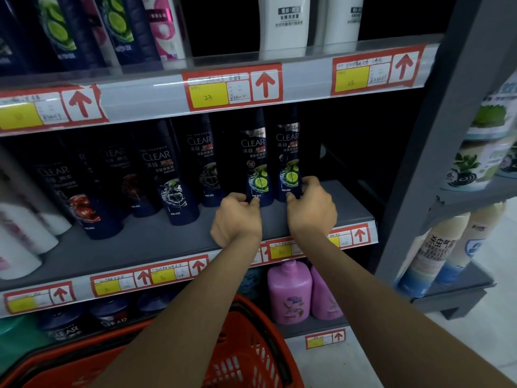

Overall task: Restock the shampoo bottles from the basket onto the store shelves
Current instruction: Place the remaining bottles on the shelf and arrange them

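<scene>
Two dark blue CLEAR shampoo bottles with lime pictures stand upright side by side on the grey middle shelf (156,247). My left hand (237,217) pinches the base of the left lime bottle (256,158). My right hand (310,205) grips the base of the right lime bottle (288,155), thumb on its front and fingers curled round its right side. The red basket (246,348) sits low in front of me, under my forearms; its contents are hidden.
More dark CLEAR bottles (165,175) stand to the left on the same shelf, white bottles at the far left. Right of the lime bottles the shelf is bare up to the grey upright (425,163). Pink bottles (289,292) stand below. Another rack with spray cans (436,253) stands at right.
</scene>
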`<state>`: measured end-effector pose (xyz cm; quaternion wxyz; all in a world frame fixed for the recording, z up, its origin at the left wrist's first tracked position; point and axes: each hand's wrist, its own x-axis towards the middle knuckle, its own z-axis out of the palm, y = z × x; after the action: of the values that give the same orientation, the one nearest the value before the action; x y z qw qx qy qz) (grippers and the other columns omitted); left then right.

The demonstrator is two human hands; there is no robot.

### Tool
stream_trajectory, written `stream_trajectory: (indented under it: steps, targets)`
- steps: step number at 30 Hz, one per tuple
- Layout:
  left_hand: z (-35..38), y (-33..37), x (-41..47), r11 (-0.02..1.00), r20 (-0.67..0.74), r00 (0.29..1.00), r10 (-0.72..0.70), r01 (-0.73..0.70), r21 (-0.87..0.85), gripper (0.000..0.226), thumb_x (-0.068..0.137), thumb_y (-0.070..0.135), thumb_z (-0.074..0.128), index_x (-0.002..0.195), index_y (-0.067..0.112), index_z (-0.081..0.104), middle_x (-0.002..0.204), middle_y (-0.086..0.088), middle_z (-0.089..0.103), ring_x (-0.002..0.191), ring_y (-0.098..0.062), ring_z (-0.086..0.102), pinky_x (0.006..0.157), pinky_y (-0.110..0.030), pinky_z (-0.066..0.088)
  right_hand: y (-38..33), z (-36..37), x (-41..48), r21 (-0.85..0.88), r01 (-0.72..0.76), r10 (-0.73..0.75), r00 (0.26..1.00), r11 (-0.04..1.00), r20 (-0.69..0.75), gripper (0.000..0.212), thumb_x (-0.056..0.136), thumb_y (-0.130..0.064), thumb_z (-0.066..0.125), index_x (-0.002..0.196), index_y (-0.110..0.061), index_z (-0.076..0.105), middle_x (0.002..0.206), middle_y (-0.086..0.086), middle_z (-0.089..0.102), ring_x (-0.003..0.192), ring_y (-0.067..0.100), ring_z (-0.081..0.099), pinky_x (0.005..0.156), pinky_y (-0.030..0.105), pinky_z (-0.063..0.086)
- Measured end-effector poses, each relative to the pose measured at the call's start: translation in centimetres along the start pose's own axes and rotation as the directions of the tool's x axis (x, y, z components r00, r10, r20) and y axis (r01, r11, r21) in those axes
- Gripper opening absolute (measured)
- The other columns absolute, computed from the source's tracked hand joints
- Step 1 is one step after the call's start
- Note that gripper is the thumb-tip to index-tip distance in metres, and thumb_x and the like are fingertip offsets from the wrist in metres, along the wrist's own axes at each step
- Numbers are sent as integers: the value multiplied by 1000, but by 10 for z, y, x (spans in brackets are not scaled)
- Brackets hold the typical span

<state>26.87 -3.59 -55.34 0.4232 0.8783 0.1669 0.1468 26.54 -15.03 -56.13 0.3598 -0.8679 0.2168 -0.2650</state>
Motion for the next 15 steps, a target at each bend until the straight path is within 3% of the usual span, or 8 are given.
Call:
stream_trajectory:
  steps: [3,5,8,12,15]
  targets:
    - [-4,-5,7,1000,137,991,5,-3,-14,39,90,42,75,126,28,67,114,13,74,108,-18,67,85,-28,50,0,-6,-1,36,-8,6,998,999,64,48,93,-24,70,137,-15,54,125,6,69,113,31,65,82,35,49]
    - [-12,-6,12,999,278,961,5,9,-51,52,86,25,82,134,20,63,123,4,71,114,-21,65,97,-33,53,-2,-17,-5,52,-11,5,995,999,101,47,93,-18,70,137,-10,54,125,11,69,113,33,65,84,36,51]
    - [-43,-2,10,996,430,901,59,-83,37,63,82,10,85,140,13,60,132,-5,65,121,-23,61,105,-30,48,-12,-45,-15,22,27,-29,991,999,129,50,92,-15,71,138,-9,53,123,15,68,112,37,64,84,38,51]
    - [-114,-8,-5,937,489,856,171,-295,189,69,85,23,82,147,24,53,140,-4,61,124,-23,60,101,-28,49,-35,-86,-44,-48,154,-138,962,987,234,49,85,-23,74,130,-13,56,126,13,61,114,36,61,88,42,53]
    - [-176,-22,-24,839,478,843,249,-434,329,71,88,43,70,154,33,43,148,1,57,132,-23,57,103,-37,52,-49,-116,-84,-103,269,-220,914,958,340,75,81,-39,76,146,-16,46,144,12,48,132,33,49,104,41,47]
